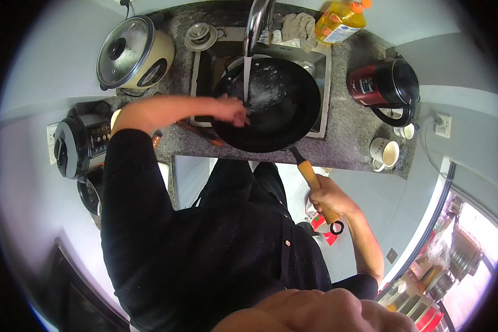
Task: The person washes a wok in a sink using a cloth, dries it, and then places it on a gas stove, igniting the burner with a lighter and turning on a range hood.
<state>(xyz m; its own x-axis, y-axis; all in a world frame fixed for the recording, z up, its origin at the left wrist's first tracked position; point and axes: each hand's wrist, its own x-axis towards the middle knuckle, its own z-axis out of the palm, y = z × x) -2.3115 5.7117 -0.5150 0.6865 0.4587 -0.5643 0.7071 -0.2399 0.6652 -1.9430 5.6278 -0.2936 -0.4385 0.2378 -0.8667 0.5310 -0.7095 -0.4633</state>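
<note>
A black wok (282, 120) rests over the sink (327, 99), with water in it. The chrome faucet (255, 25) pours a stream of water (246, 79) into the wok. My left hand (232, 111) is over the wok's left part, close beside the stream; it is blurred, and whether its fingers hold anything cannot be told. My right hand (330, 195) is closed around the wok's wooden handle (309, 174), which points towards me past the counter's front edge.
A cream electric cooker (162, 62) with glass lid and a pressure cooker (76, 143) stand left. Behind the sink are a cloth (299, 27) and a soap bottle (336, 25). Right are a red kettle (369, 85) and white cups (384, 152). A small metal lid (200, 33) lies back left.
</note>
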